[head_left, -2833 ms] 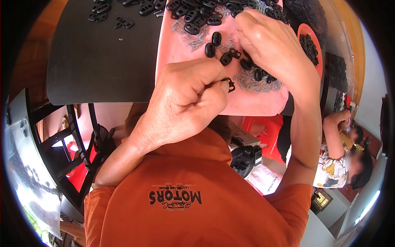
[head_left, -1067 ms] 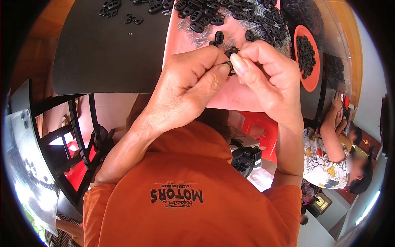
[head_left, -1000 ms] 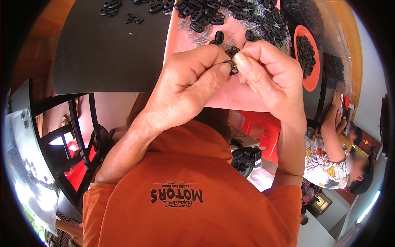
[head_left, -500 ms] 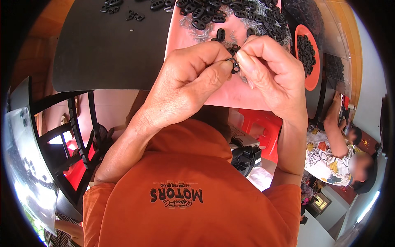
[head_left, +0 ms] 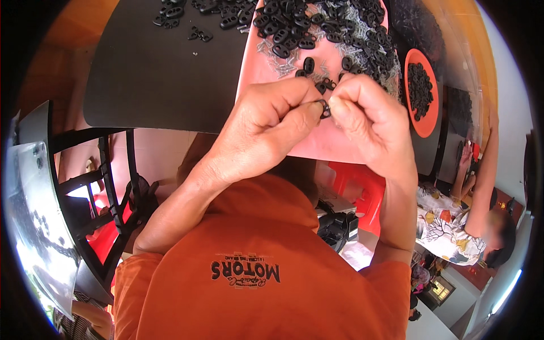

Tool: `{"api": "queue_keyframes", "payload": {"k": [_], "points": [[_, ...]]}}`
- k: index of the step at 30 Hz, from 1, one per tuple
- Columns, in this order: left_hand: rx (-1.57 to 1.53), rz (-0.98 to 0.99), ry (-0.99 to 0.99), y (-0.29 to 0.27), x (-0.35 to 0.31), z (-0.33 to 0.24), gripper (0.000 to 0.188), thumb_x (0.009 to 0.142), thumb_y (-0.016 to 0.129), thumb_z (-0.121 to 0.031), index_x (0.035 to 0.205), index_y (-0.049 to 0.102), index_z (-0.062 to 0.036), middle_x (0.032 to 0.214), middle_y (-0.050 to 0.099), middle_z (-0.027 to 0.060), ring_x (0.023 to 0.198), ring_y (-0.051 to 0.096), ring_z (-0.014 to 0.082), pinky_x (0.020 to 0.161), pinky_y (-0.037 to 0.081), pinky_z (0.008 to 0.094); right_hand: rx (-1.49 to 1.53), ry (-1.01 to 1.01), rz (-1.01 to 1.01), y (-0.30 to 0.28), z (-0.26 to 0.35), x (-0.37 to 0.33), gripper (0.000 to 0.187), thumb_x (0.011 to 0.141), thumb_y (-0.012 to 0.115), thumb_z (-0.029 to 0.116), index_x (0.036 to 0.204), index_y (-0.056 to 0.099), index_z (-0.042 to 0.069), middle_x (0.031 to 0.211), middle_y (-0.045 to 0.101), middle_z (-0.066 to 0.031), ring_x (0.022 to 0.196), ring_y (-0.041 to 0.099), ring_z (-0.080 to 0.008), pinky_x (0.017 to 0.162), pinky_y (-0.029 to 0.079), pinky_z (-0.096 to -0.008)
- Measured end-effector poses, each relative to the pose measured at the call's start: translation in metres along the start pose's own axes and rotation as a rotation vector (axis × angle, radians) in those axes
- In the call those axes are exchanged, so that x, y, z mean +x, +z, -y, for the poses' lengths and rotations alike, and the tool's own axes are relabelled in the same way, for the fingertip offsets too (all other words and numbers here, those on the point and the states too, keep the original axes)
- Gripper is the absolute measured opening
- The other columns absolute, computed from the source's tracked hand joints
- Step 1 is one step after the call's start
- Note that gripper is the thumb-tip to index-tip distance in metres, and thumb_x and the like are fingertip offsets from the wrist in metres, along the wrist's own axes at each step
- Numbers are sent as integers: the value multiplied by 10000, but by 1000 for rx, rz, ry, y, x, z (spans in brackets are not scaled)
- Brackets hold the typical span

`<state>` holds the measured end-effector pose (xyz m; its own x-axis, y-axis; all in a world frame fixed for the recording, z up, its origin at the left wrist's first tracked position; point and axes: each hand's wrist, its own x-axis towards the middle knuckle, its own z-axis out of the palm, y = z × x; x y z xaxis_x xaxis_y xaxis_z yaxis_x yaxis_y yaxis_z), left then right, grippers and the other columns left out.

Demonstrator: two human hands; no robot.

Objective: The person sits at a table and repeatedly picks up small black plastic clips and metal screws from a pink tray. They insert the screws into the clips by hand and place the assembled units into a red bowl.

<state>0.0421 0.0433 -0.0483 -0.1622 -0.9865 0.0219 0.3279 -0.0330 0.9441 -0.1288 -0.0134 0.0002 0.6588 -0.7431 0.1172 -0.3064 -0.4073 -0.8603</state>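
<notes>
**Both my hands pinched on one small black piece**

Much of the small black piece (head_left: 324,107) is hidden between my fingertips, so I cannot make out its shape beyond a dark loop; it may be one of the oval clips from the heap. The pile of black clips (head_left: 317,25) at twelve o'clock runs off the top edge, mixed with thin metal bits too fine to tell apart.

The pile lies on a pink sheet (head_left: 272,62), which rests on the dark table (head_left: 158,68). At two o'clock an orange dish (head_left: 433,119) holds more black pieces. At four o'clock another person in a patterned top (head_left: 447,232) sits, partly cut off.

My left hand (head_left: 260,130) has thumb and forefinger closed tight on the piece. My right hand (head_left: 368,122) meets it from the other side, fingers likewise pressed shut on it, just above the pink sheet's near edge.
</notes>
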Motion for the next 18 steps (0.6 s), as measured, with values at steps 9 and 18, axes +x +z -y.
{"api": "queue_keyframes", "payload": {"k": [9, 18], "points": [[85, 9, 31, -4, -4, 3, 152, 896, 514, -15, 746, 497, 8, 621, 424, 3, 558, 371, 55, 472, 332, 253, -62, -54, 41, 10, 0, 0, 120, 898, 572, 15, 816, 486, 2, 659, 417, -79, 553, 414, -196, 510, 359, -308], [107, -4, 66, -24, -26, 4, 105, 885, 513, -1, 782, 527, 16, 639, 450, 36, 564, 404, 87, 495, 357, 267, -127, -34, -6, 43, 12, 0, 104, 898, 566, 20, 822, 496, 2, 652, 451, -103, 544, 439, -217, 508, 377, -314]]}}
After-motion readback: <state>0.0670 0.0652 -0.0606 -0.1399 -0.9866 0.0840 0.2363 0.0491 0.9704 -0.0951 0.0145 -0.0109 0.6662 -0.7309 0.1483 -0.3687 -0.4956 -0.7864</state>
